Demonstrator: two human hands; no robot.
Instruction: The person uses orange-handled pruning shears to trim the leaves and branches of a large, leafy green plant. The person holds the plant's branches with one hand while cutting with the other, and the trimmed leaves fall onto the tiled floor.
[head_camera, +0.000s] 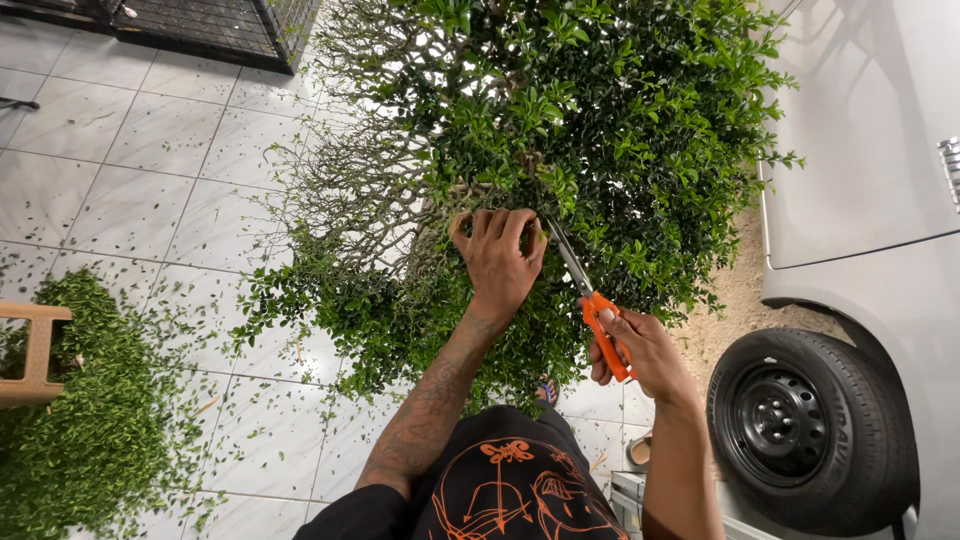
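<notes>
A dense green bush (600, 130) fills the middle of the head view, with bare twiggy branches (350, 190) on its left side. My left hand (497, 258) grips a clump of foliage near the bush's lower centre. Just to its right, my right hand (640, 350) holds orange-handled scissors (592, 300), whose metal blades point up into the leaves beside my left fingers.
A heap of cut leaves (80, 420) lies on the pale tiled floor (150, 170) at the left, beside a wooden stool (30, 350). A silver car (870, 150) with a black tyre (805, 425) stands close on the right. A dark wire cage (200, 25) sits at the top left.
</notes>
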